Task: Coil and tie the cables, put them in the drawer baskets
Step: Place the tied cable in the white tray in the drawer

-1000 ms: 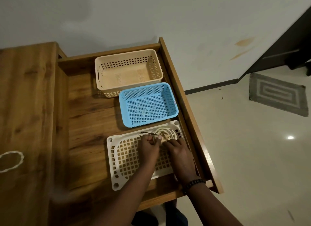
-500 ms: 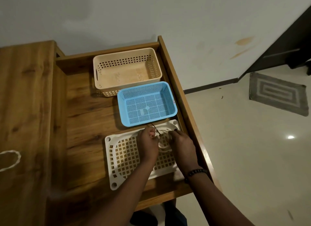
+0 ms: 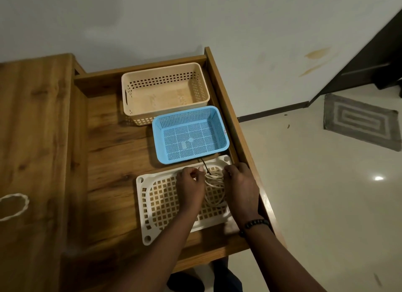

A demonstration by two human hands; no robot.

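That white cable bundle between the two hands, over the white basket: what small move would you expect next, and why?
Probably pulling the dark tie snug. The coiled white cable hangs between the left hand and the right hand over the white basket, and both pinch at its top, where the tie's loose end sticks out. The knot itself is too small to judge, so tightening comes before letting go.

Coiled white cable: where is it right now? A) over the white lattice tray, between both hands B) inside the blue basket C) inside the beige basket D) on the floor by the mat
A: the coiled white cable sits over the white lattice tray, with the left hand and right hand on either side of it; the blue basket and beige basket hold no cable.
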